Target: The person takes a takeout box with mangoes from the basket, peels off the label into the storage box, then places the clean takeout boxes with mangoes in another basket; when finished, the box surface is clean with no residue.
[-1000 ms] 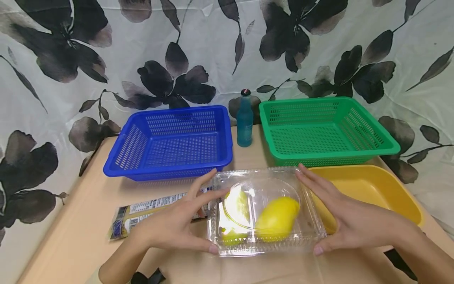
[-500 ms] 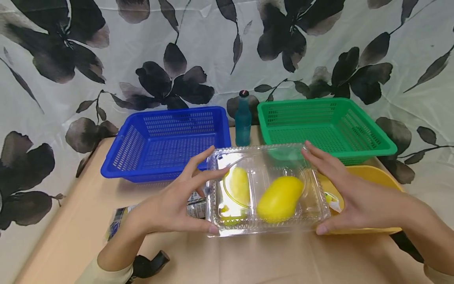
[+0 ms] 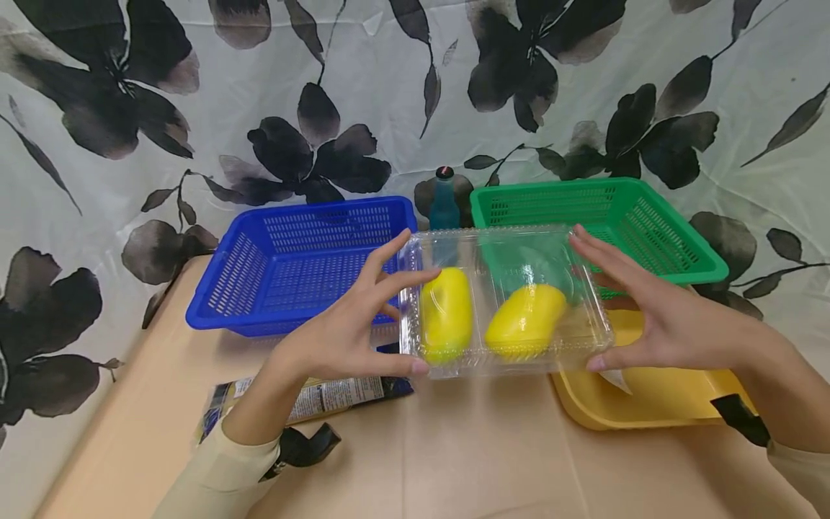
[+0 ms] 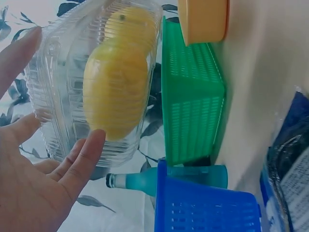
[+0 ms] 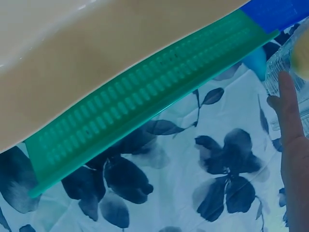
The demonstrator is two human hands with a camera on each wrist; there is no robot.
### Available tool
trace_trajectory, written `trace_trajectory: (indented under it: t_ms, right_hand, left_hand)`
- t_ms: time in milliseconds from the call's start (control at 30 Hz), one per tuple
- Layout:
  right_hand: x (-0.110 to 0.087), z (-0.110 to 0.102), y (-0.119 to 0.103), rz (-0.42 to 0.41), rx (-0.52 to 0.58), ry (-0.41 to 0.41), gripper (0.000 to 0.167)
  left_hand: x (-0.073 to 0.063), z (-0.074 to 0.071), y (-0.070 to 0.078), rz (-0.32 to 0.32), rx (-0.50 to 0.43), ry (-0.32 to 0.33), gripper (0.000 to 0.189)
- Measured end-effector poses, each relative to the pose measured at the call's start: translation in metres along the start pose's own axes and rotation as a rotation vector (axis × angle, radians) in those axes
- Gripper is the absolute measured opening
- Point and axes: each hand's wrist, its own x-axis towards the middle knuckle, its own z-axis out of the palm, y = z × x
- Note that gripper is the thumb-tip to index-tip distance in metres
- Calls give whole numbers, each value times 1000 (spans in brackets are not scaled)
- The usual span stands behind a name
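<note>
A clear plastic clamshell container (image 3: 506, 238) is held up off the table between my two hands. Inside lie two yellow mangoes, one at left (image 3: 447, 317) and one at right (image 3: 527, 318). My left hand (image 3: 353, 331) grips the left end, thumb at the lower edge and fingers at the side and top. On the opposite end, my right hand (image 3: 668, 310) holds the container the same way. The left wrist view shows the mangoes (image 4: 116, 87) through the ribbed side wall, with fingertips underneath. Only part of the right hand (image 5: 294, 140) appears in the right wrist view.
Behind the container stand a blue basket (image 3: 227, 281), a teal bottle (image 3: 444, 205) and a green basket (image 3: 687, 252). A yellow tray (image 3: 648, 404), with something white partly hidden in it, is at right. A long printed packet (image 3: 337, 396) lies at left below my forearm.
Both hands have lifted the container up and away from the table, slightly to the right. More of the packet and the yellow tray's front now shows.
</note>
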Motion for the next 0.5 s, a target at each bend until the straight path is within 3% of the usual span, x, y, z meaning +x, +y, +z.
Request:
trace_trajectory:
  t_ms: [233, 500]
  right_hand:
    - [3, -11, 13, -34, 6, 25, 136]
    - [16, -27, 23, -1, 38, 20, 133]
  left_hand:
    - [23, 2, -6, 18, -13, -14, 97]
    - [50, 6, -23, -40, -42, 34, 108]
